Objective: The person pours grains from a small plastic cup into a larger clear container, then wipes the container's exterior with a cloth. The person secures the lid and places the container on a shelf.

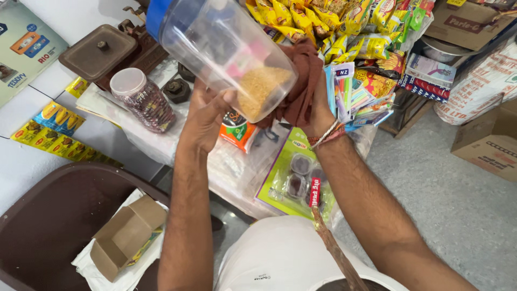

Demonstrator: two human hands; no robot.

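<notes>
Head view: you look down over a shop counter [161,145] with both arms raised ahead of you.
Jar: a clear plastic jar [226,51] with a blue lid at its 11 o'clock end is held tilted at the frame's 12 o'clock; tan granules lie heaped against its base, at the lower end.
Left hand: your left hand [207,110] is clamped on the jar's base from 7 o'clock, thumb pressed on the wall.
Right hand: your right hand [318,110] is closed on a maroon cloth [301,81], bunched against the jar's side at 4 o'clock.
Step in hand: by the look of it, you are wiping the outside of the jar with the cloth.
Next move: judged from the grip, turning the jar in the left hand would bring an unwiped side to the cloth; the lid end hangs high, so hold firm.
Around: a smaller ribbed jar with a white lid [141,99] stands at 9 o'clock, hanging snack packets [334,21] at 1 o'clock, an open cardboard box [126,234] at 7 o'clock.
Hidden: the lid is cut off by the top edge, and the cloth covers your right fingers; I cannot tell how much of the jar they touch.
</notes>
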